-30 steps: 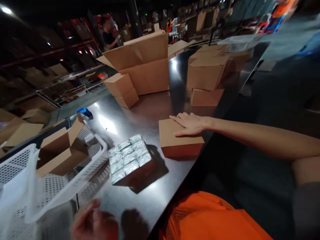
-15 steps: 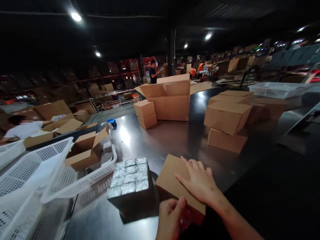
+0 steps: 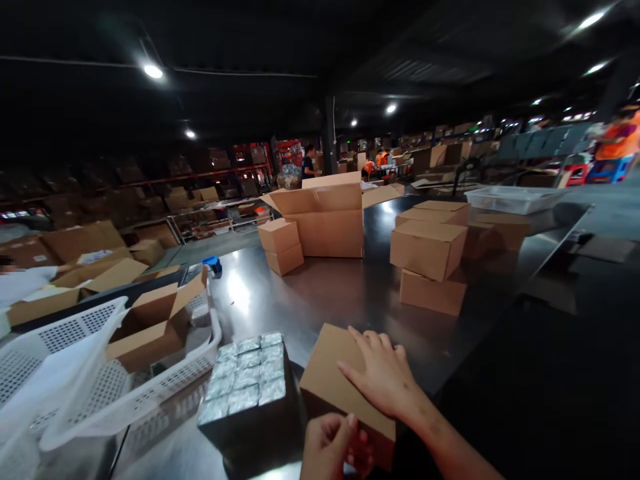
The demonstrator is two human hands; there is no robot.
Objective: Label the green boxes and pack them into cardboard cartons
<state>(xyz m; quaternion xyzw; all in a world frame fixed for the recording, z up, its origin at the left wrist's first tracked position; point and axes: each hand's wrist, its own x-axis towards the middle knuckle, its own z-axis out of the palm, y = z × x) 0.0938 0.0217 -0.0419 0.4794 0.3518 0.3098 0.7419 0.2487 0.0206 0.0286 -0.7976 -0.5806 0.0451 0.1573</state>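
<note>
The right hand (image 3: pixel 383 373) lies flat, fingers spread, on top of the small box (image 3: pixel 333 380), pressing the lid rather than clasping it; nothing is held in this grip. The left hand (image 3: pixel 327 447) is curled at the near edge of the same box, fingers bent against its front face, though the bottom of the view cuts it off and I cannot tell whether it pinches a flap or only rests there. Both hands touch the box, the right one from above and the left one from the side closest to the body, so the box sits directly under and ahead of the grip. Its long axis runs slantwise, from the near right corner away toward the far left, and the right forearm crosses it at an angle.

The box rests on the dark shiny desk (image 3: pixel 320 293), close to its near edge. Just left of the box, almost touching, stands a block of foil packs (image 3: pixel 247 380) with a silvery top. Farther left of the box a white basket (image 3: pixel 125 393) holds an open carton (image 3: pixel 150 327). Beyond the box, well apart, two stacked boxes (image 3: pixel 430 267) stand to the far right, and a large carton (image 3: pixel 325 217) stands farther back near the middle of the desk
</note>
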